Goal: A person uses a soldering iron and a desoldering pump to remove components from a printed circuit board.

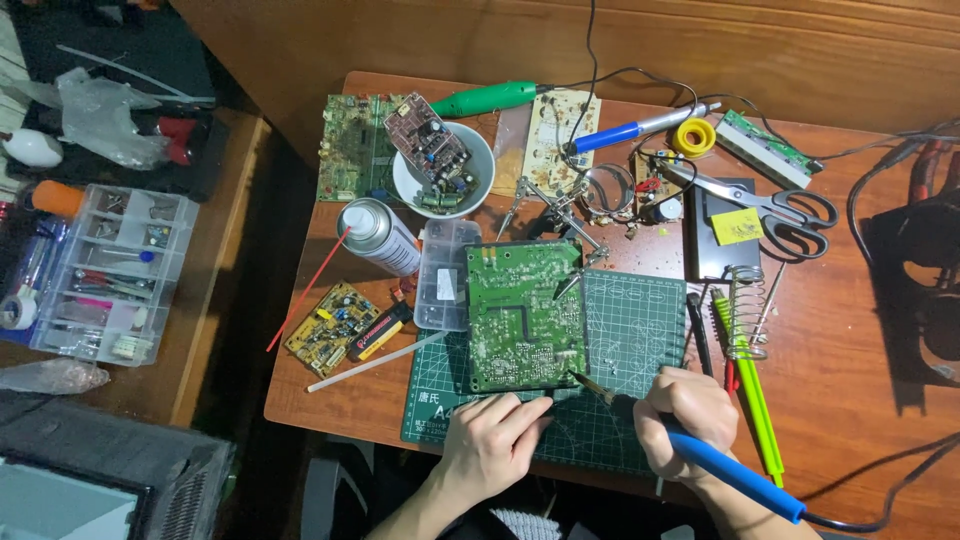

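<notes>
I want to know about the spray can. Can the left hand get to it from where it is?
Probably yes. The left hand rests on the cutting mat at the green circuit board's near edge. The spray can lies farther up the table, to its left, with only a small clear box beside it.

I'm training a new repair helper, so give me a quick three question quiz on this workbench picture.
1. True or false: the right hand holds a blue-handled soldering iron.
2. What does the left hand rest on: A) the white bowl, B) the cutting mat by the green circuit board, C) the scissors?
3. What lies inside the white bowl?

Key: 1 true. 2 B. 3 a small circuit board.
</notes>
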